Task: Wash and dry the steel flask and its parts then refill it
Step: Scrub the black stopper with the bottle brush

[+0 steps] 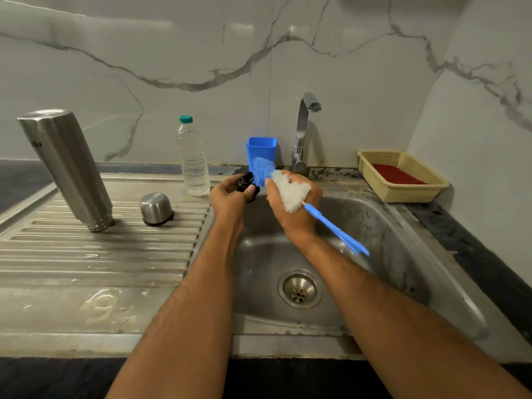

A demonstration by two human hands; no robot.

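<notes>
Left hand grips a small black stopper over the sink basin's back edge. Right hand is wrapped around the bottle brush at its white bristles, blue bristle tip touching the stopper, blue handle sticking out over the basin. Steel flask stands upside down on the sink's drainboard, left of the basin; steel cup lid sits inverted near it. Water bottle and blue holder behind the sink, tap beside the holder. Yellow basket right of the sink.

Basin open; tap, holder block rear.
</notes>
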